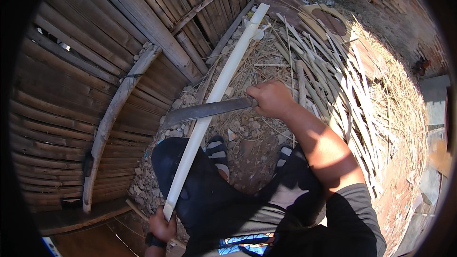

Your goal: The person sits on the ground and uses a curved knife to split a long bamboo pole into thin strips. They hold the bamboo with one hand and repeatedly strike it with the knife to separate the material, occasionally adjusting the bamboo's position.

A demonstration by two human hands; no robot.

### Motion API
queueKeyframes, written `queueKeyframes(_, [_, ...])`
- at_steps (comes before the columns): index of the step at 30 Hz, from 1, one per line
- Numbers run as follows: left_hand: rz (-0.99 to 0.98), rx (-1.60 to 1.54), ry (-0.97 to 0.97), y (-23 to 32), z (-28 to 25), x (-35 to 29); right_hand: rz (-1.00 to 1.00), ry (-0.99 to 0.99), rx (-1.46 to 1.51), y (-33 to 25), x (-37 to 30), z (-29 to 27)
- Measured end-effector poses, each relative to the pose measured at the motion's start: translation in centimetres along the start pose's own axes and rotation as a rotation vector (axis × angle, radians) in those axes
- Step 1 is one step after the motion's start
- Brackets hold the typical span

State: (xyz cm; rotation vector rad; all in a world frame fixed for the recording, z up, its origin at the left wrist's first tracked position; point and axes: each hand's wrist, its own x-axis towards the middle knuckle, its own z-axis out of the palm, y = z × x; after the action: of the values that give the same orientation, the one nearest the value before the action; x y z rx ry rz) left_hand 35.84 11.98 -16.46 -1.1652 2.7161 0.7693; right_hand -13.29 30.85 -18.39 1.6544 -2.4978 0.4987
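Observation:
A long, pale split bamboo pole [230, 73] slants from my lap up to the far ground and passes over my left thigh. Its near end is in the closed fingers of my left hand [162, 225], at the lower left. My right hand [272, 98] is wrapped round the handle of a machete [209, 109], whose broad dark blade points left. The blade lies across the bamboo just beyond my knee; whether it touches or cuts in, I cannot tell.
A wall of bamboo slats [62, 114] with a crooked wooden post [112, 119] stands close on the left. Many split bamboo strips [333, 85] are heaped at the right. Rubble and straw cover the ground round my feet [218, 154]. A brick wall [381, 4] rises at the back.

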Motion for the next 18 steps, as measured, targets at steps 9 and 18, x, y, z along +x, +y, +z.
queueKeyframes(9, [0.021,0.216,-0.023,-2.5,-2.6,0.1,0.814,0.005,0.115,10.6,-1.8,1.3])
queueKeyframes(18, [0.040,0.078,0.004,-2.4,-1.3,0.0,0.060,0.065,0.004,3.6,-0.6,-0.2])
